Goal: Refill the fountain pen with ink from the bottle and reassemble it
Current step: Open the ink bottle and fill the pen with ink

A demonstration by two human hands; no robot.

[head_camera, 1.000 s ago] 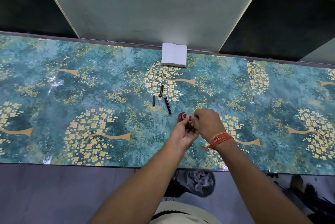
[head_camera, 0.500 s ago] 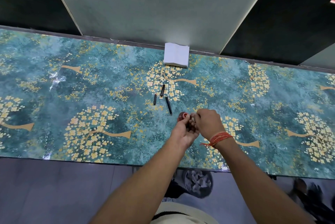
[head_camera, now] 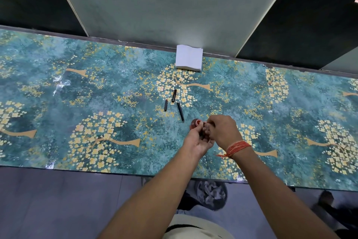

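Observation:
My left hand [head_camera: 195, 141] and my right hand [head_camera: 222, 130] meet fingertip to fingertip just above the table's middle front. A small round ink bottle [head_camera: 195, 123] with a red top shows past my left fingertips, and my left fingers close around it. My right fingers are pinched together against the left ones, and what they hold is hidden. Three black pen parts lie just beyond the hands: a short thick piece [head_camera: 174, 95], a small thin piece [head_camera: 166, 104] and a longer slim piece [head_camera: 180, 114].
A stack of white tissue [head_camera: 188, 58] stands at the table's far edge against a pale wall panel. The table [head_camera: 96, 103] has a glossy teal cover with golden trees. Below its near edge, a bin [head_camera: 212, 193] with crumpled paper stands on the floor.
Both hands stay joined at the same spot by the bottle. Only the camera has shifted slightly, and the pen parts have not moved.

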